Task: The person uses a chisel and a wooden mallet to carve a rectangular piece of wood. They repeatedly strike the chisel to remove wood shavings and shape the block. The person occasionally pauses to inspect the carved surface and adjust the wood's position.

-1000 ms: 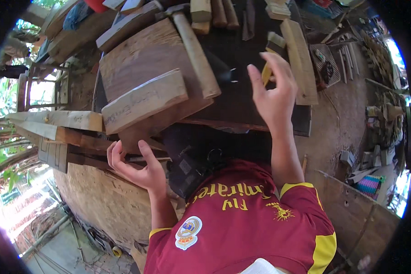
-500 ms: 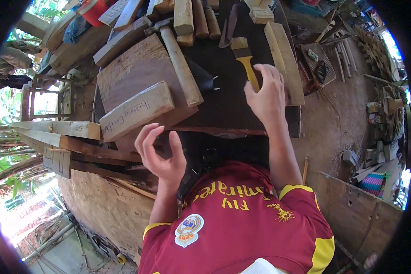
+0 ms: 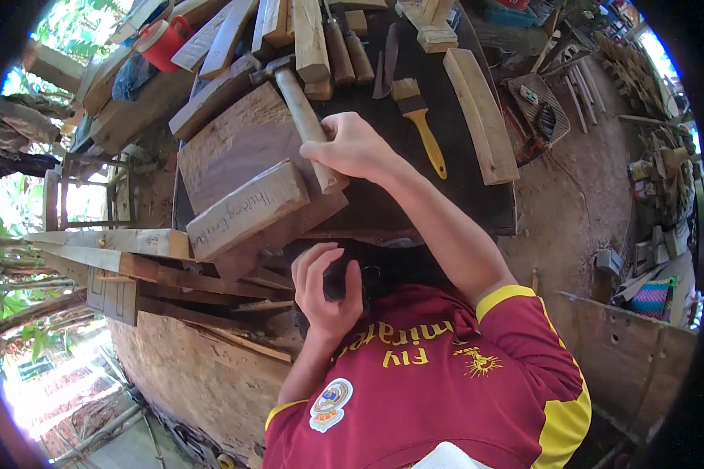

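A hammer [image 3: 292, 95] with a thick wooden handle lies aslant over a wide wooden board [image 3: 238, 137]. My right hand [image 3: 353, 148] is closed round the lower half of its handle, the thumb on the left side. The hammer's dark head rests by a wooden beam at the upper left. Near my body, my left hand [image 3: 326, 291] hangs with loosely curled fingers apart from the thumb, nothing in it. A wooden block [image 3: 249, 209] with handwriting on it lies on the board's near part. Right of the hammer, a paintbrush [image 3: 422, 133] with a yellow handle lies on the dark tabletop [image 3: 383, 199].
Along the table's right edge lies a long wooden block [image 3: 481, 117]. Chisels [image 3: 340, 55] with wooden handles and several wood pieces fill the far side. A red jug [image 3: 161, 45] stands at the far left. Stacked planks [image 3: 145, 266] jut out leftward.
My right hand has moved left from beside the paintbrush and taken hold of the hammer's handle. My left hand has shifted right and a little nearer my body. The view has shifted slightly.
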Available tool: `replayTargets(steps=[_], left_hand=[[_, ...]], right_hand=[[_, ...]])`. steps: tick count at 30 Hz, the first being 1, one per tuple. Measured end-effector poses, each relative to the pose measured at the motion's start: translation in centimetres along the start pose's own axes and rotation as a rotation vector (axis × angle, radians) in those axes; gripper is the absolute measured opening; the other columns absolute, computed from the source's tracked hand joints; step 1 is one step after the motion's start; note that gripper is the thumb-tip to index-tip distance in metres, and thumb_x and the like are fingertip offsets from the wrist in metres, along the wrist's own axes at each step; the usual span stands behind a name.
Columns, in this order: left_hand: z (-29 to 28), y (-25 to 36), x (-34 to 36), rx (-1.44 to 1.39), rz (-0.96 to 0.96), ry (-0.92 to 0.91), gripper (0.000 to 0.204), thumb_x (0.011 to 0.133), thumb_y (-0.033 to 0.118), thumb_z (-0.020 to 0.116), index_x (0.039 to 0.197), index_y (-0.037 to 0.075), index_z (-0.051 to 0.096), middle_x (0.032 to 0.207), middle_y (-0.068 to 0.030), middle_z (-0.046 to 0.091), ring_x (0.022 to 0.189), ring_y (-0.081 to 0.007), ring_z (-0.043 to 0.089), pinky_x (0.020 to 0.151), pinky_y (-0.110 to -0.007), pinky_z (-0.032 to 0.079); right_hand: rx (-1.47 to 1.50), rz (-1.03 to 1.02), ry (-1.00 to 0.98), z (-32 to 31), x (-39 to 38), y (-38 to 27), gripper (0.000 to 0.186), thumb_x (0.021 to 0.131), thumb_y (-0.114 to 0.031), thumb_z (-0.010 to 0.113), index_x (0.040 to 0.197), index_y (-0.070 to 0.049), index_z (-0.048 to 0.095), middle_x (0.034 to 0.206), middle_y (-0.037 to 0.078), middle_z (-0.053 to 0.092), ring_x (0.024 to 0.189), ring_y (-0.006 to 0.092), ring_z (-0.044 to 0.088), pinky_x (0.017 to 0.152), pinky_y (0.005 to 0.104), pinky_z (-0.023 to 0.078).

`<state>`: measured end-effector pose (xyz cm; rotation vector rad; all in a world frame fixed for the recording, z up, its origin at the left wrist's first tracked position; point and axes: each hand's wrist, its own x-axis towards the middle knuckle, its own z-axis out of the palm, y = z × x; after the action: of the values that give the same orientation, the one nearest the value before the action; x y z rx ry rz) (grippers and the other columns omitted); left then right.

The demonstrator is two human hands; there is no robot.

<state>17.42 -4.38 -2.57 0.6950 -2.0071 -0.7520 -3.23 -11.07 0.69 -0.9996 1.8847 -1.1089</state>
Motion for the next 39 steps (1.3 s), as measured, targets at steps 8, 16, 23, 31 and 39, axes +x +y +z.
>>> replayTargets(steps=[8,16,23,31,39], left_hand=[[0.1,-0.7,0.2,0.015,-0.036,-0.001,0.025,0.076,0.000,0.072,0.099,0.001,0.062,0.104,-0.0152,0.065,0.097,-0.0303,0.061,0.088,-0.038,0.047],[0.8,-1.2,1.1,0.053,-0.041,-0.014,0.021,0.079,0.002,0.071,0.099,0.001,0.062,0.104,-0.0144,0.065,0.096,-0.0294,0.061,0.088,-0.038,0.047],[1.7,-1.7,2.4,0.027,-0.052,-0.032,0.021,0.080,0.003,0.071,0.099,0.002,0.062,0.103,-0.0139,0.065,0.096,-0.0290,0.061,0.088,-0.037,0.047],[2.4,-0.9,2.9,0.101,-0.015,-0.052,0.020,0.080,0.005,0.070,0.099,0.001,0.062,0.104,-0.0147,0.065,0.098,-0.0297,0.061,0.088,-0.038,0.047],[2.4,0.3,4.6,0.043,0.064,-0.098,0.023,0.079,0.002,0.070,0.101,0.001,0.063,0.104,-0.0151,0.065,0.096,-0.0302,0.063,0.086,-0.037,0.049]], right_hand=[[0.786,-0.075,-0.238,-1.5,-0.6,0.0,0.033,0.082,-0.023,0.070,0.096,0.006,0.063,0.078,0.004,0.062,0.065,0.0063,0.055,0.058,0.0206,0.043],[1.019,-0.248,-0.410,-4.4,-7.4,3.5,0.051,0.076,-0.026,0.074,0.110,0.007,0.057,0.075,0.005,0.060,0.064,0.0088,0.055,0.056,0.0222,0.043],[1.034,-0.268,-0.255,-8.1,-13.6,3.9,0.057,0.073,-0.020,0.074,0.114,0.012,0.050,0.068,0.008,0.056,0.048,0.0129,0.055,0.043,0.0247,0.046],[0.631,0.000,0.193,-10.0,-13.3,5.7,0.048,0.082,-0.021,0.068,0.119,0.007,0.054,0.078,0.005,0.060,0.050,0.0086,0.057,0.044,0.0205,0.046],[0.676,0.038,0.177,-9.8,-10.4,8.5,0.039,0.084,-0.018,0.071,0.115,0.003,0.061,0.080,0.003,0.063,0.063,0.0072,0.059,0.056,0.0237,0.051]])
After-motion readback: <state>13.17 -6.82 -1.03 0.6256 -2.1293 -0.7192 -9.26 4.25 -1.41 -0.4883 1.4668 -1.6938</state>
